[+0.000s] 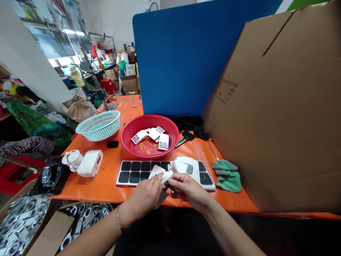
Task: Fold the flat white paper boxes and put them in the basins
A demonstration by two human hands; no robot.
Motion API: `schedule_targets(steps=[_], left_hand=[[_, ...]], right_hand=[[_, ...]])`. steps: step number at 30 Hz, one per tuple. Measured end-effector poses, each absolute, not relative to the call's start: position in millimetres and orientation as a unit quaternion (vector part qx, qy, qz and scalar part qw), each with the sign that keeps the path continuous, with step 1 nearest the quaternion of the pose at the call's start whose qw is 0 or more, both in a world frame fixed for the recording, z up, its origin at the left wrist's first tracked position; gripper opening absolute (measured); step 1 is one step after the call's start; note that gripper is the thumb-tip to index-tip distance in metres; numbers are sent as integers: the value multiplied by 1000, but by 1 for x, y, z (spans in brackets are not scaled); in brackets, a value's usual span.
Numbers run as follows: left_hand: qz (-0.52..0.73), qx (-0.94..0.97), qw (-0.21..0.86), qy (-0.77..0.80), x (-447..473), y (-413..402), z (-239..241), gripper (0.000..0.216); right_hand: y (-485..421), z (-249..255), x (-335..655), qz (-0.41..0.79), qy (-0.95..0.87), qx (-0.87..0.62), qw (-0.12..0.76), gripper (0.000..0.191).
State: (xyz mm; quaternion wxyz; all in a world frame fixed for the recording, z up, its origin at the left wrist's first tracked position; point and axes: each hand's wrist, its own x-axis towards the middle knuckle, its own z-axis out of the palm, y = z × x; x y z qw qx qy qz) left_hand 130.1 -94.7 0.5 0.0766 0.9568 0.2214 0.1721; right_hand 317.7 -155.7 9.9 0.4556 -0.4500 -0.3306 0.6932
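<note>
Both my hands meet above the front edge of the table, fingers closed around a small white box (pixel 167 176). My left hand (pixel 150 195) grips it from the left, and my right hand (pixel 188 188) pinches its right end. Fingers partly hide the box and whatever dark piece shows beneath it. Just behind them lies a pile of white printed cards (pixel 192 168). Another white piece (pixel 157 170) sits beside my left fingers. Under these is a white sheet with black rounded squares (pixel 134 176).
A red basin (pixel 128 145) holds several white boxes. To its left are a turquoise basket (pixel 98 126), a white block (pixel 90 163) and a roll of white tape-like material (pixel 72 159). Green-grey gloves (pixel 228 176) lie at right by a large cardboard sheet (pixel 287 117). A blue panel (pixel 183 60) stands behind.
</note>
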Motion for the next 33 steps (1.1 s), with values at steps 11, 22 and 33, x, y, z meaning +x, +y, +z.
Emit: schedule_targets(steps=[11, 22, 33], left_hand=[[95, 927, 237, 275, 128, -105, 20, 30], [368, 588, 606, 390, 142, -132, 8, 38], [334, 496, 724, 343, 125, -141, -5, 76]], right_hand=[[-164, 32, 302, 584, -425, -499, 479, 42], [-169, 13, 281, 446, -342, -525, 639, 43], [-199, -9, 297, 467, -453, -538, 536, 49]])
